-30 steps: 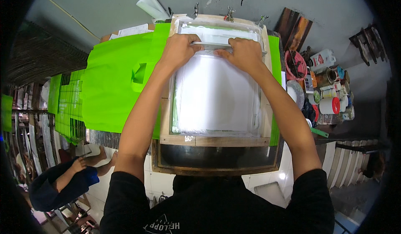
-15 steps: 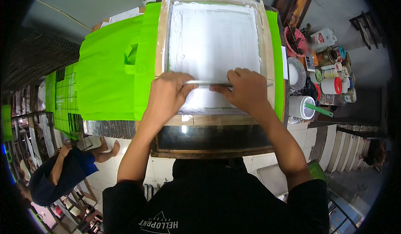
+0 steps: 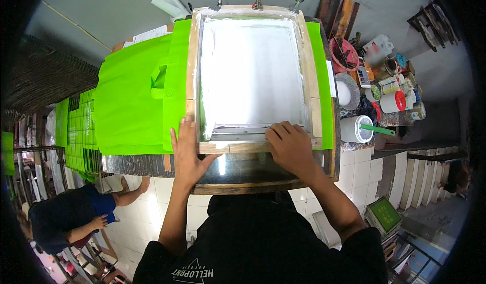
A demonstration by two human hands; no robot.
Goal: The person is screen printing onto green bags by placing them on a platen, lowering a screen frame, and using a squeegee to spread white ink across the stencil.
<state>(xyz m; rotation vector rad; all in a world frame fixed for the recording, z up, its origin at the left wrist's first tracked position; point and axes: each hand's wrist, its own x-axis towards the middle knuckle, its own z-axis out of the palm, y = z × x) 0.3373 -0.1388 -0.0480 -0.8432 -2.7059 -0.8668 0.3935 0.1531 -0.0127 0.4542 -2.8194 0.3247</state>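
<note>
Head view. A wooden frame (image 3: 312,81) lies on the counter (image 3: 248,168), its far rail at a row of three small metal clamps, the middle clamp (image 3: 258,2) near the centre of that rail. Inside the frame, the mesh (image 3: 248,71) carries a bright white coat, thickest-looking along its edges. A long grey bar (image 3: 238,130) lies crosswise inside the frame, just beside the near rail. The left hand (image 3: 187,155) is spread at the frame's near left corner, thumb well apart from the fingers, with nothing visibly grasped. The right hand (image 3: 293,149) is curled over the near rail, its fingertips at the bar's right end; whether they close on the bar or merely rest there cannot be told. Green sheets (image 3: 131,96) extend to the left of the frame, and a green strip shows along its right side. Farther right of the frame is a white tub (image 3: 349,130) with a green handle (image 3: 377,129) across its rim.

Likely faults: uneven pressure from the hands, or a loose clamp, could shift the frame; a nudge at one end could skew the bar and streak the coat; fingers touching white residue could smear the green sheets.
</note>
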